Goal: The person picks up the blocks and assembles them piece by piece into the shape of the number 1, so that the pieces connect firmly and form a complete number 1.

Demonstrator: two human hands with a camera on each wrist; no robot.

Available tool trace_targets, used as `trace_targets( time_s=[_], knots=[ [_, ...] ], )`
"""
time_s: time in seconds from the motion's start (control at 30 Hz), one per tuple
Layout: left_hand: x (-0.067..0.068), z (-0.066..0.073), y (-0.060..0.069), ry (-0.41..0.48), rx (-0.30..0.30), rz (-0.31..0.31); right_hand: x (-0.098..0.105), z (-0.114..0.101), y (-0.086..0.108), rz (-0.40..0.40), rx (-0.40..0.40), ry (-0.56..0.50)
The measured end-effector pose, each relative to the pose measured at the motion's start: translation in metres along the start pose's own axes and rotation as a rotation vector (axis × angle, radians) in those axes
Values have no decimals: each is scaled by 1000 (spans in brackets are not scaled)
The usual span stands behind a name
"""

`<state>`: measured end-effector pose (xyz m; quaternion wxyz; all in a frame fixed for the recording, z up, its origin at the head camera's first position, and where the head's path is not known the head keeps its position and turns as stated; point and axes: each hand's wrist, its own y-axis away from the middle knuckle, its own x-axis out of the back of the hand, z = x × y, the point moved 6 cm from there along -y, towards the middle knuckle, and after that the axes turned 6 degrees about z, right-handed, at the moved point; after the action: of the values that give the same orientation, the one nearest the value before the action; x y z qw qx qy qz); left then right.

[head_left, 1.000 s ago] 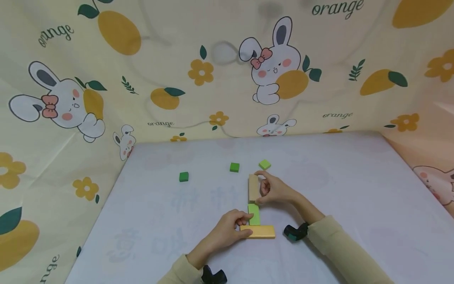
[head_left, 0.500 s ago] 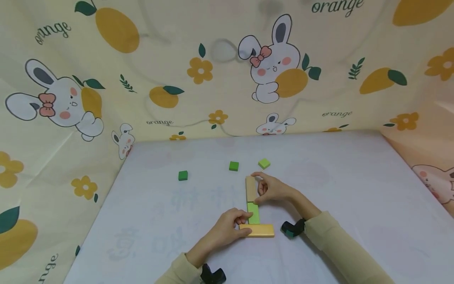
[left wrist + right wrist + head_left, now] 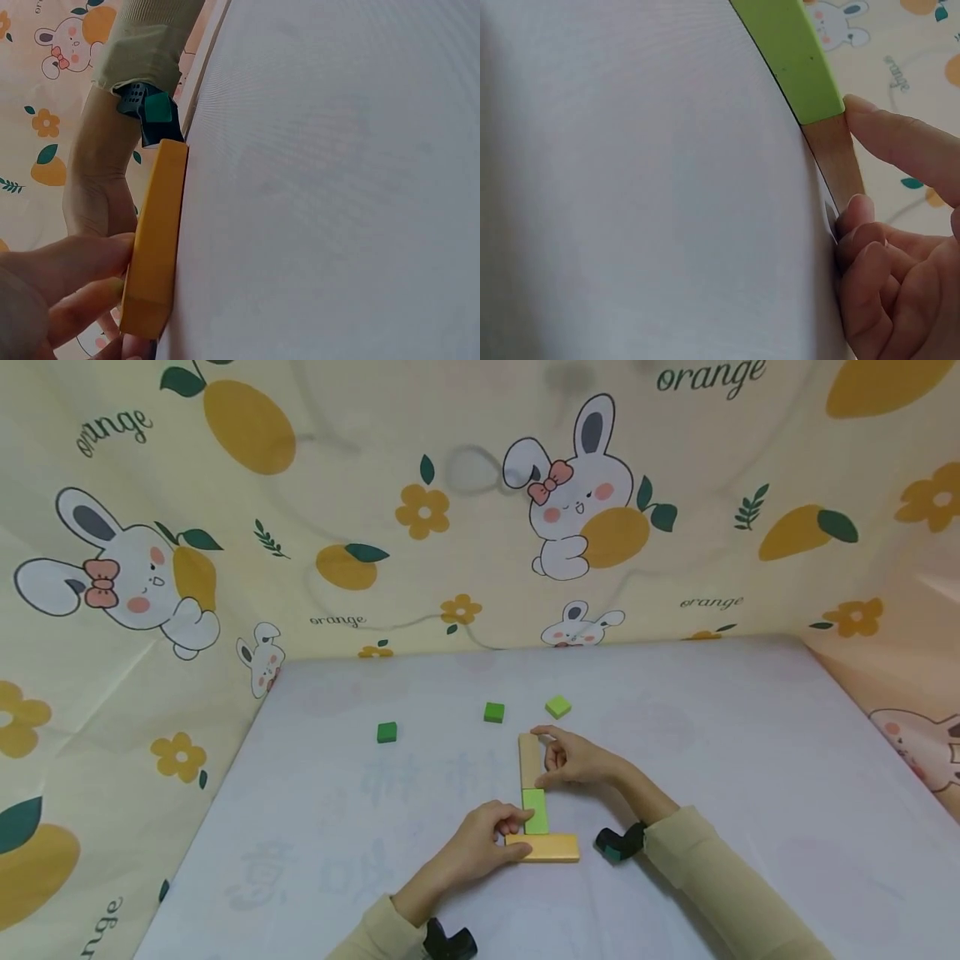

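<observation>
A yellow-orange block point(image 3: 553, 848) lies crosswise, a light green block point(image 3: 536, 812) runs away from its far edge, and a tan wooden block point(image 3: 529, 760) continues that line. My left hand point(image 3: 478, 843) grips the left part of the yellow block, thumb on it and a fingertip at the green block. The right hand point(image 3: 587, 760) pinches the tan block between its far end and near end. In the left wrist view the yellow block point(image 3: 155, 240) stands beside the thumb. In the right wrist view the green block point(image 3: 795, 60) meets the wooden block point(image 3: 834, 157) end to end.
Farther back on the white table point(image 3: 712, 735) lie three small green squares: a dark one point(image 3: 387, 732) at left, a mid-green one point(image 3: 494, 712), and a lighter one point(image 3: 558, 707) turned cornerwise. A patterned cloth point(image 3: 480, 560) hangs behind.
The tan block and the right hand have shifted slightly left and toward the green block, closing up against it. My left hand has stayed nearly still.
</observation>
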<state>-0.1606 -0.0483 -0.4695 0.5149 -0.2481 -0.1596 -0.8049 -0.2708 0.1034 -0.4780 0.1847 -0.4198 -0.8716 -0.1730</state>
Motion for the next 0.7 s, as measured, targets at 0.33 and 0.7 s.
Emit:
trace_targets(
  time_s=[0.33, 0.7],
  knots=[
    [0, 0, 0, 15, 6, -3, 0, -2, 2, -17, 2, -21],
    [0, 0, 0, 18, 4, 4, 1, -1, 1, -14, 11, -16]
  ],
)
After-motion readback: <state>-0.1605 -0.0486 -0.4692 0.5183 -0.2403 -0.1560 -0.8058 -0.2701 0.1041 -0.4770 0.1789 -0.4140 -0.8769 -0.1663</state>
